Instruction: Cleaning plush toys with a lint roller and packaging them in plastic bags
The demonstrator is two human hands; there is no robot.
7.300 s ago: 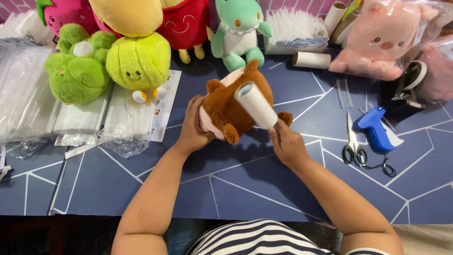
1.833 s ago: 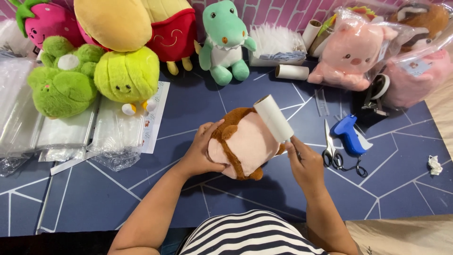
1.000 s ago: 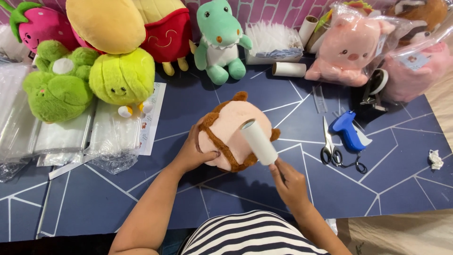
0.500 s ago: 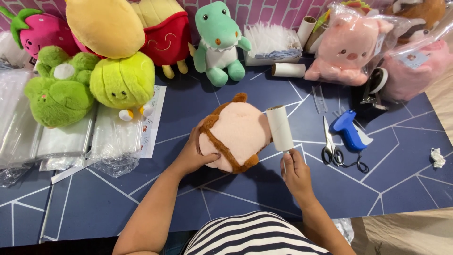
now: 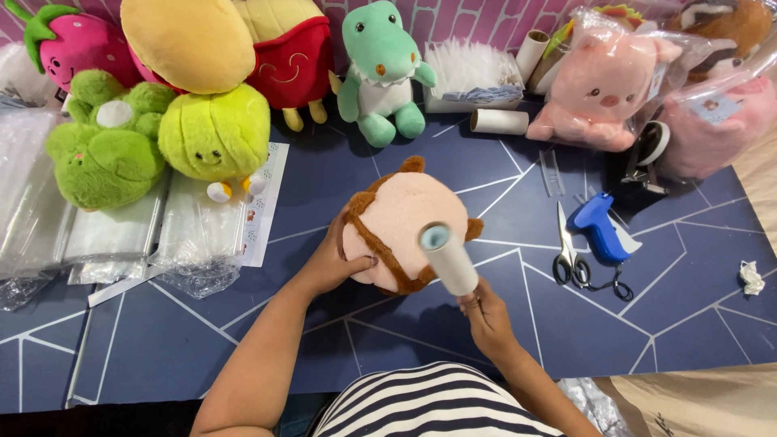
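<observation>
1. Fingers of the left hand (image 5: 330,263) are spread moderately and curl around the left edge of the brown plush toy (image 5: 401,222); the thumb presses on its pale pink underside.
2. Fingers of the right hand (image 5: 486,317) are closed tight around the handle of the lint roller (image 5: 447,257). The handle itself is hidden inside the fist.
3. The plush toy lies on the dark blue table (image 5: 243,340) with its pink belly up, below the green dinosaur plush (image 5: 379,73) and well to the left of the scissors (image 5: 566,252).
4. The white roll of the lint roller sits over the lower right part of the plush toy, and its open end faces the camera. I cannot tell if the roll touches the fabric.
5. The blue tagging gun (image 5: 600,227) lies just to the right of the scissors, far from both hands.
6. Compared with half a second ago, the roller has moved from the right edge of the plush toy to its lower right part, and the right hand has come closer to the toy. The left hand keeps the same grip.
</observation>
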